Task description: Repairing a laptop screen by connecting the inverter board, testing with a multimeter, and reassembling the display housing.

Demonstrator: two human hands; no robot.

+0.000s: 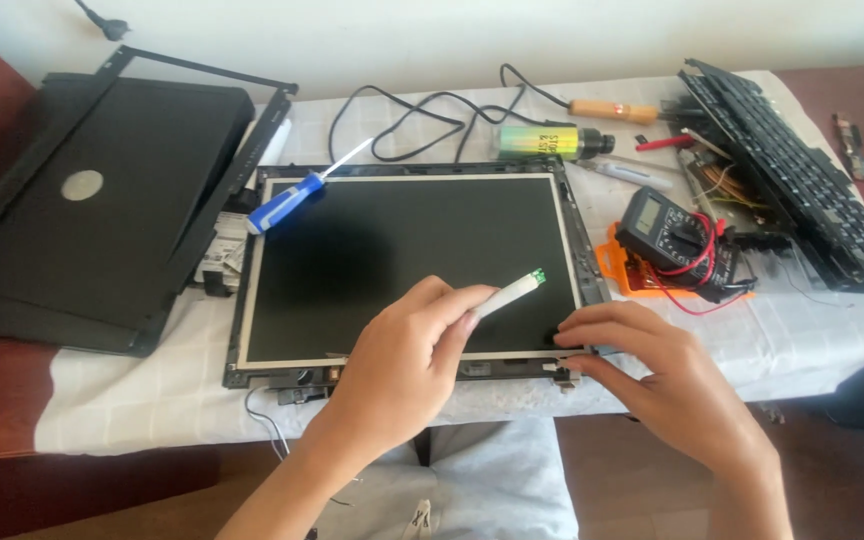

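white-clothed table (132,400), screen panel (402,260), multimeter (667,235)

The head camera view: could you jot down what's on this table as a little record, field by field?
Setting: table under a white cloth
Centre: bare laptop screen panel, lying flat in its frame
Left hand: pinches a flat white ribbon cable with a green tip
Right hand: fingers rest on the panel's lower right corner
On the panel: blue-handled screwdriver
Left of it: black laptop lid
Right of it: multimeter with red leads, keyboard
Behind it: soldering iron, spray can
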